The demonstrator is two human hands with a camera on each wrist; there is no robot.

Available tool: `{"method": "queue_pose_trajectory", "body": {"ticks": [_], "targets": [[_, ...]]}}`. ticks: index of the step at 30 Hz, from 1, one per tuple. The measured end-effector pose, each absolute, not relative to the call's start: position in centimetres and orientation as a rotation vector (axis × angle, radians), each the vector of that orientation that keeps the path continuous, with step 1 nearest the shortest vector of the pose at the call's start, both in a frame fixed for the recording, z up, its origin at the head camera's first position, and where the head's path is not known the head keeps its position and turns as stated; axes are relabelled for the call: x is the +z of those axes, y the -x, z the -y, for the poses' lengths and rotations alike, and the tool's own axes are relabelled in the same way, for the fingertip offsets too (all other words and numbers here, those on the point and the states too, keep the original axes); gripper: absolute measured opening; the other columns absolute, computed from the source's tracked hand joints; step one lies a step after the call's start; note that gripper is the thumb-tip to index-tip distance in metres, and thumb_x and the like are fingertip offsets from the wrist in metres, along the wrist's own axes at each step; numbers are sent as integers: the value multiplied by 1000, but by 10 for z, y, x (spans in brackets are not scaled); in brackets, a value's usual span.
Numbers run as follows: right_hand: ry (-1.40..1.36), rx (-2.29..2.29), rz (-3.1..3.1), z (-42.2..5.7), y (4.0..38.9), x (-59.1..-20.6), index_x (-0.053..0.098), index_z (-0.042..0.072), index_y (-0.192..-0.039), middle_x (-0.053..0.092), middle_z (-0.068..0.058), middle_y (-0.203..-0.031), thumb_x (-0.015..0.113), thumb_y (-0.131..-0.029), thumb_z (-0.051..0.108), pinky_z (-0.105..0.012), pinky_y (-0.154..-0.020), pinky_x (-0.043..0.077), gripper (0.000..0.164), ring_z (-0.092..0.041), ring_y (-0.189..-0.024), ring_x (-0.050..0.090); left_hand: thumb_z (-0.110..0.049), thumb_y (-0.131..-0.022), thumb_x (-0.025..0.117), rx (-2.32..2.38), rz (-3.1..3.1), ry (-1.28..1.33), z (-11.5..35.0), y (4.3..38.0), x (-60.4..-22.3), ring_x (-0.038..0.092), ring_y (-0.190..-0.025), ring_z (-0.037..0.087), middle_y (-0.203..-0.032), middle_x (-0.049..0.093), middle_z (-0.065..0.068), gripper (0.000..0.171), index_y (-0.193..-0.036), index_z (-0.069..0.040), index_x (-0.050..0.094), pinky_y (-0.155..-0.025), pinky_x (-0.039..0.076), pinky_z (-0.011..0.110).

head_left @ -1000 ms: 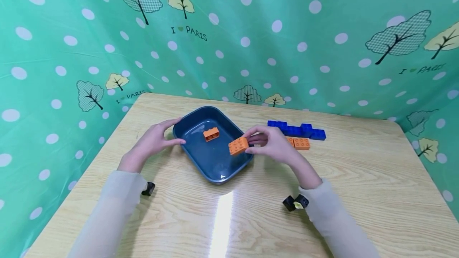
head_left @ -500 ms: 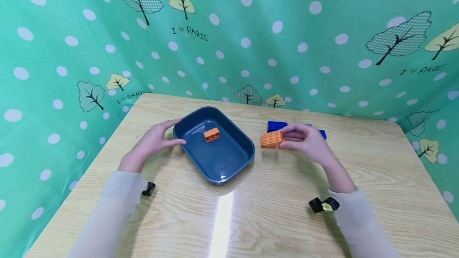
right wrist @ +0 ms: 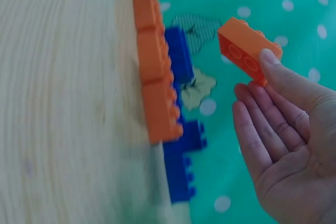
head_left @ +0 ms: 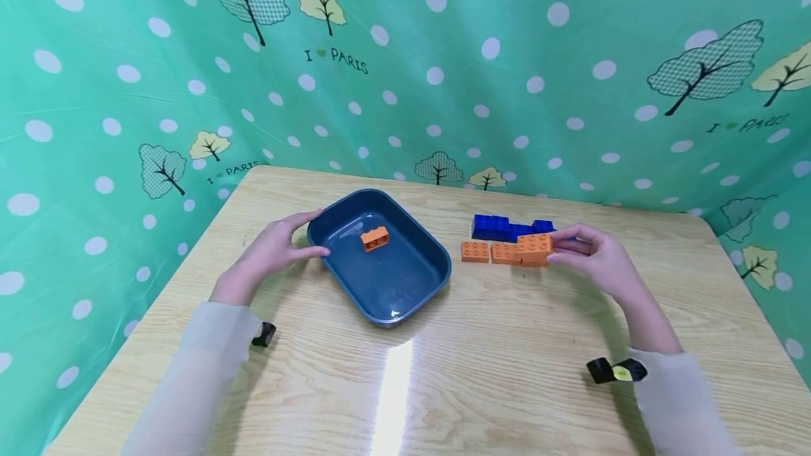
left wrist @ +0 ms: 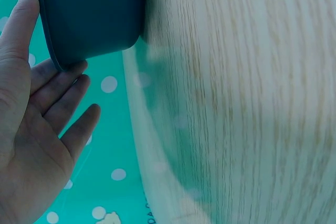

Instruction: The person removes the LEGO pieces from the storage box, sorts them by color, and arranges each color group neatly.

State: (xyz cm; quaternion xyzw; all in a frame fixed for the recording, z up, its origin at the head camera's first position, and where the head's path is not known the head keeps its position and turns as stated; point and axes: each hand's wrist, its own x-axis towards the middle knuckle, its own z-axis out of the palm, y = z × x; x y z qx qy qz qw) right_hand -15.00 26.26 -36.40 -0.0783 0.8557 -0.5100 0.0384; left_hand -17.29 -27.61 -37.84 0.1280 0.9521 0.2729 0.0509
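A dark blue rectangular tray (head_left: 405,231) stands on the table, with one orange toy brick (head_left: 375,239) lying in it. My left hand (head_left: 275,248) holds the tray's left corner between thumb and fingers, as the left wrist view also shows on the tray wall (left wrist: 94,14). My right hand (head_left: 602,262) pinches another orange brick (right wrist: 247,45) between thumb and fingertips, raised above the table. In the head view it partly covers the right end of a row of orange bricks (head_left: 475,252) on the table.
Several blue bricks (head_left: 491,226) lie in a line just behind the orange row; their right end is partly hidden by my right hand. The wooden table (head_left: 304,385) meets a green dotted cloth (head_left: 393,90) at the back and left.
My right hand has carried its orange brick rightward, from over the tray to the right end of the orange row. My left hand and the tray have stayed in place.
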Motion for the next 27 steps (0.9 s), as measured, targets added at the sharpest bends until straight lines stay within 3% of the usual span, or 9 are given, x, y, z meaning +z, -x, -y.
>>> {"method": "queue_pose_trajectory", "body": {"ticks": [4,7,13,17,20,24,27], "targets": [[196,-1560,-2640,-279,150,-370,63,1,-119,65,29,-104,76,-89,19,-11,-79,58,37,13,-95,66,-51,-85,74,829,-2896,-384,276,172,-378,46,-137,44,-157,39,20,88,-155,-13,37,-117,35,61],[153,-1542,-2654,-290,150,-375,63,2,-119,65,30,-103,76,-89,21,-9,-78,57,37,14,-94,65,-50,-85,74,827,-2901,-386,276,172,-378,38,-143,45,-157,40,20,88,-155,-13,37,-117,35,60],[89,-1480,-2693,-307,149,-384,61,1,-122,62,35,-102,76,-89,26,-5,-77,54,43,17,-93,63,-52,-85,74,816,-2908,-390,277,172,-379,46,-137,44,-157,40,20,89,-155,-13,36,-117,36,60],[52,-1452,-2708,-316,149,-389,61,1,-121,61,38,-99,76,-89,27,-2,-77,51,44,19,-90,62,-53,-84,74,815,-2907,-382,277,173,-379,56,-123,42,-158,39,19,90,-155,-15,36,-117,35,60],[37,-1433,-2709,-320,150,-393,61,-1,-121,61,38,-97,76,-89,27,-2,-77,49,45,19,-89,61,-53,-84,74,818,-2905,-376,277,174,-379,53,-129,43,-158,39,19,90,-155,-15,36,-118,35,60],[21,-1394,-2696,-323,151,-398,59,-4,-123,61,36,-95,77,-88,28,-2,-77,51,51,19,-87,61,-54,-84,74,810,-2906,-380,276,175,-380,37,-144,44,-158,39,18,90,-156,-15,36,-119,33,59],[4,-1312,-2706,-324,152,-402,58,-3,-126,67,23,-101,78,-88,31,-2,-77,50,55,19,-86,60,-55,-84,74,807,-2907,-379,277,175,-380,36,-145,43,-158,39,18,91,-156,-15,35,-119,33,59]]}}
